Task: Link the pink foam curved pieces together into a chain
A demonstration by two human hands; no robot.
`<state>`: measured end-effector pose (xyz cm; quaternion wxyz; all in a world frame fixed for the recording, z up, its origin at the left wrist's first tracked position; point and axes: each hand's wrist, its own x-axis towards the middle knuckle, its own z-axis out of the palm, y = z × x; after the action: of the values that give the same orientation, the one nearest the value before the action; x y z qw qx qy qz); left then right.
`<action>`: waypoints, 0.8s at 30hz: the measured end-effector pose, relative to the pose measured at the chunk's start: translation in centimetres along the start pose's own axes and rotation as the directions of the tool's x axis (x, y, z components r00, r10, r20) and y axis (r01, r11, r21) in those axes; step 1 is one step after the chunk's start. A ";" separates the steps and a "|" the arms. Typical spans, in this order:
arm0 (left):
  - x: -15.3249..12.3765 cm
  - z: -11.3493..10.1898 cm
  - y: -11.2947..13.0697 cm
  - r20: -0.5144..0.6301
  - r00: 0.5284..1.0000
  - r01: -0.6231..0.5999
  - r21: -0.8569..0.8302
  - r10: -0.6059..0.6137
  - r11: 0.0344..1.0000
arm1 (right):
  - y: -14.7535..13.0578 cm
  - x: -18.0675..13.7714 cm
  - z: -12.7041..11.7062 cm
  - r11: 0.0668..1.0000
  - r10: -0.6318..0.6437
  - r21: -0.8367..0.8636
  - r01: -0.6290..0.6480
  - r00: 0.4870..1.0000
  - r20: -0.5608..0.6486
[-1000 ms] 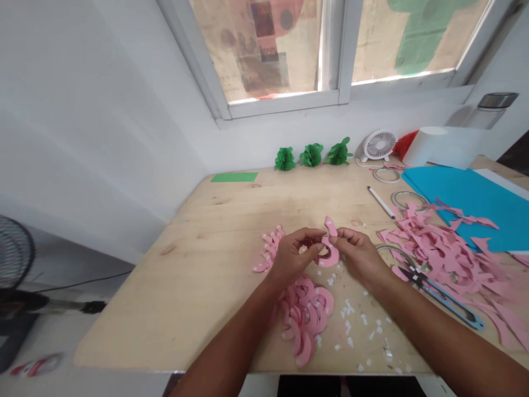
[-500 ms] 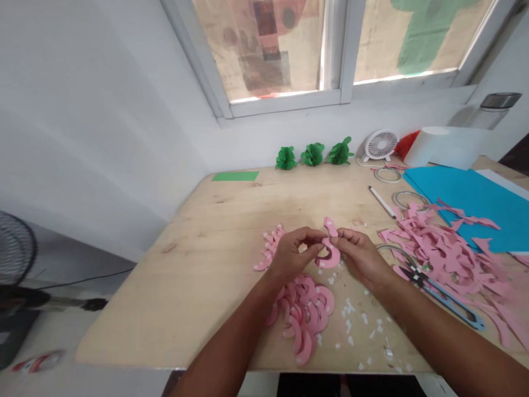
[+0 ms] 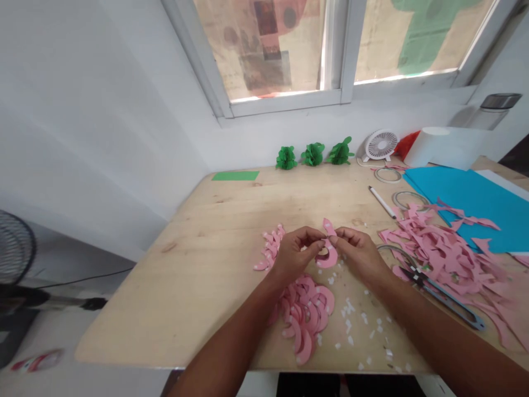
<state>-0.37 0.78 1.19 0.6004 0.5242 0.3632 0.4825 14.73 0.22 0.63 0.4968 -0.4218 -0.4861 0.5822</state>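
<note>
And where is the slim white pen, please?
The slim white pen lies on the wooden table, right of centre in the head view, between the right hand and the round white fan.

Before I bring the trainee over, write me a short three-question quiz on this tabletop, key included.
1. How many leafy green paper ornaments sit along the wall?
2. True or false: only one hand is on the curved pink piece.
3. Fill in the colour: some pink scraps lie over large ____ paper.

Key:
1. Three.
2. False; the left hand and right hand both hold it.
3. Blue.
</note>
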 end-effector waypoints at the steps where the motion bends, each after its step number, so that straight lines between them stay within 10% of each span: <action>1: 0.0 0.0 0.0 -0.001 1.000 0.003 0.004 -0.003 1.000 | 0.0 0.0 0.0 1.000 0.002 0.008 -0.002 1.000 -0.001; 11: 0.1 -0.6 0.0 -0.009 1.000 -0.017 0.078 0.017 0.997 | 0.1 -0.1 0.0 0.995 0.037 0.090 -0.039 0.999 0.028; 24: -0.1 -1.9 1.4 0.266 0.959 0.137 -0.138 -0.096 0.981 | -0.9 -0.9 0.3 0.983 0.121 0.089 -0.162 0.929 0.350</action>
<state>-2.50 1.22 2.17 0.7090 0.5117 0.2735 0.4008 14.74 -0.68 1.55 0.3850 -0.3182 -0.4987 0.7084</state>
